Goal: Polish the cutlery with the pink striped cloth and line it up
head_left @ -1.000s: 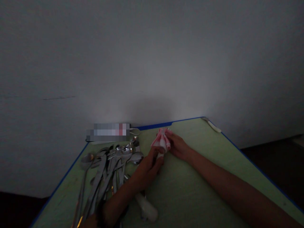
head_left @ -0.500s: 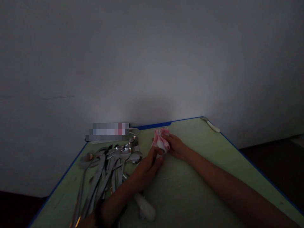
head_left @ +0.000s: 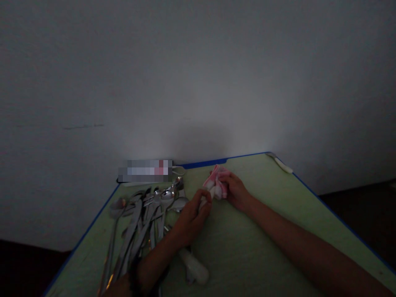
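Note:
Over the middle of the table, my left hand [head_left: 194, 214] is closed around the white handle [head_left: 211, 192] of a utensil whose far end is hidden in a pink-and-white cloth [head_left: 220, 185]. My right hand [head_left: 236, 192] grips that cloth from the right, bunched around the utensil. Left of my left hand lies a pile of metal cutlery [head_left: 148, 218] with spoons and long-handled pieces. Below my left wrist rests a thick white handle [head_left: 196, 268].
A white-handled piece of cutlery [head_left: 283, 165] lies along the table's far right edge. At the far left is a blurred-out flat object [head_left: 148, 171] with a pale loop beside it. The green table [head_left: 262, 247] has a blue edge and meets a grey wall [head_left: 198, 82].
The cloth has shifted and opened out a little in my right hand, and more of the white handle shows between my hands. The whole view has swung slightly left.

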`<state>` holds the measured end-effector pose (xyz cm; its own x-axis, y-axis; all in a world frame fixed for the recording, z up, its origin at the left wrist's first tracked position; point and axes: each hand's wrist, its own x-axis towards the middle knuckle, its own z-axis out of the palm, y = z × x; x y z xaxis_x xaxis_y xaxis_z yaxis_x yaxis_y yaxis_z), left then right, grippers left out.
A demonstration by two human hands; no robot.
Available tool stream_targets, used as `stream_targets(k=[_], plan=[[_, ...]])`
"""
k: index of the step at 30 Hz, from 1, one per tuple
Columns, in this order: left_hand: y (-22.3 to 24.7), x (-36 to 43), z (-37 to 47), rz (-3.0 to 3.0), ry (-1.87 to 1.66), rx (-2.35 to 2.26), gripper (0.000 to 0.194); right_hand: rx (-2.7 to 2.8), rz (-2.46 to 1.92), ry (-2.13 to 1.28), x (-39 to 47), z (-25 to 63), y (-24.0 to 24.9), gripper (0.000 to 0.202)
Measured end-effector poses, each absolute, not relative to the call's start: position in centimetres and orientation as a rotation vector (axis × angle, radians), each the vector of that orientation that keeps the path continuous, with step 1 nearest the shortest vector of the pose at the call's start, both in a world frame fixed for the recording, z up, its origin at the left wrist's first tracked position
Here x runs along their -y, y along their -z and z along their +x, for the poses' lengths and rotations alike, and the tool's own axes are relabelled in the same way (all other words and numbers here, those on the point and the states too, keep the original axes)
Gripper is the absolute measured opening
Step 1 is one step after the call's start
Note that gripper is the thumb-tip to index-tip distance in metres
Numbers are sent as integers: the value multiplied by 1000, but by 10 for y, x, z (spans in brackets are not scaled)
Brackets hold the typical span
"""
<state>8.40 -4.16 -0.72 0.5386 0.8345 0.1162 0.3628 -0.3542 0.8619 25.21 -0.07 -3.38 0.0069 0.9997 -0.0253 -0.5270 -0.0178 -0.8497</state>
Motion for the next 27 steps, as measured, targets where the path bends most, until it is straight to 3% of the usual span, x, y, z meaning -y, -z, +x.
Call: stream_targets(k=[19, 27], plan=[[-1, 49, 86, 1992, -612, -879, 22, 635, -712, -1538, 6, 249, 30, 39], [0, 50, 87, 1776, -601, -715, 34, 567, -639, -1592, 2, 252, 27, 28]])
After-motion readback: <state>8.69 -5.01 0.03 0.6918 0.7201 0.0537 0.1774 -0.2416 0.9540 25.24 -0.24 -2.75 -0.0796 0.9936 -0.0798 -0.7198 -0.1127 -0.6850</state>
